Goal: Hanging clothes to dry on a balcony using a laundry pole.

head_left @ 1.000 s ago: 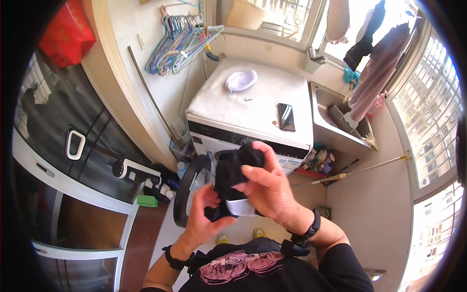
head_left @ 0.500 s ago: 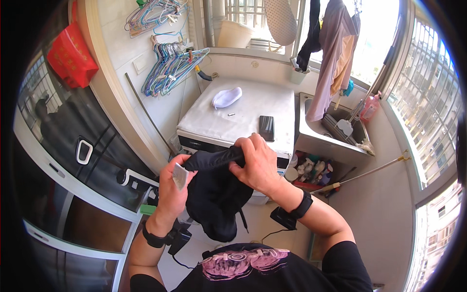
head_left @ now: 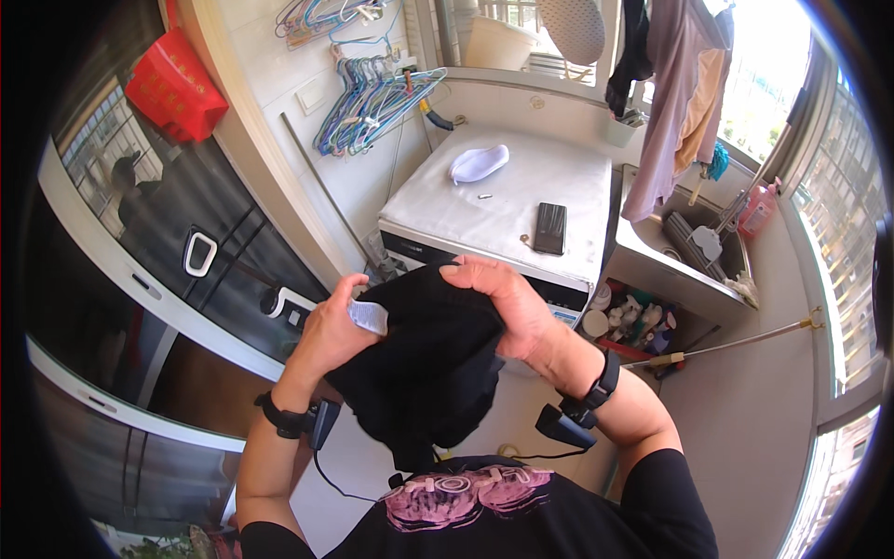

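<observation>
A black garment (head_left: pixel 424 363) hangs in folds between my hands, in front of my chest. My left hand (head_left: pixel 331 326) grips its upper left edge, and a white fabric label (head_left: pixel 369 318) sticks out beside the thumb. My right hand (head_left: pixel 507 303) is closed on the upper right edge, thumb on top, with the fingers mostly hidden behind the cloth. Beyond the hands, a white-topped washing machine (head_left: pixel 438 200) carries a white oval fabric piece (head_left: pixel 480 165), a small silvery item (head_left: pixel 484 197) and a black phone (head_left: pixel 550 228).
Several hangers (head_left: pixel 372 107) hang on the left wall near a red bag (head_left: pixel 177 86). A metal sink (head_left: pixel 636 200) stands at the right, with clothes (head_left: pixel 670 102) hanging above it. Bottles (head_left: pixel 643 321) crowd the space below. A pole (head_left: pixel 736 347) leans across the right side.
The garment has gone from a bunched band to a wider spread between my hands. My right hand has shifted right and turned its grip. The view has swung slightly left.
</observation>
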The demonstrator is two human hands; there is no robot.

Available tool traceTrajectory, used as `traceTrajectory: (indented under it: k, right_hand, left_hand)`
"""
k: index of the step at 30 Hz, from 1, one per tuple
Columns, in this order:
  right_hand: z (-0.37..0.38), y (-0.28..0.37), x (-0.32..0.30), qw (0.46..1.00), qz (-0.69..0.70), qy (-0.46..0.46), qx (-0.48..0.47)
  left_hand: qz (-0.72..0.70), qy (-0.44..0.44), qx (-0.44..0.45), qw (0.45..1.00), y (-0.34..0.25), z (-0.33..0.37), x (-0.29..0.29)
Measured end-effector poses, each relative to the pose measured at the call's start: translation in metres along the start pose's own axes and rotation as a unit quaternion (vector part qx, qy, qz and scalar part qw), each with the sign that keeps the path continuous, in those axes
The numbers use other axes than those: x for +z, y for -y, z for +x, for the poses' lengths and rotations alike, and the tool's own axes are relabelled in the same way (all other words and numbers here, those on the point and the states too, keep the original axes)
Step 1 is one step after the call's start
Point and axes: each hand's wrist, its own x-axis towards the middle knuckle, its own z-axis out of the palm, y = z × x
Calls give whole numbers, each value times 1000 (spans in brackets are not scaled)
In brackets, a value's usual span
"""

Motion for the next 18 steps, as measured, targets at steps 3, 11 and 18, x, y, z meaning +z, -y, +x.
traceTrajectory:
  k: [3, 11, 18]
  right_hand:
    - [7, 0, 12, 999, 15, 2, 36]
    - [22, -5, 42, 996, -61, -67, -9]
    - [31, 1, 17, 609, -770, 49, -183]
  left_hand:
    - [12, -16, -20, 1000, 19, -18, 18]
    - [-96, -225, -64, 968, 52, -31, 34]
    - [-542, -157, -87, 821, 37, -21, -7]
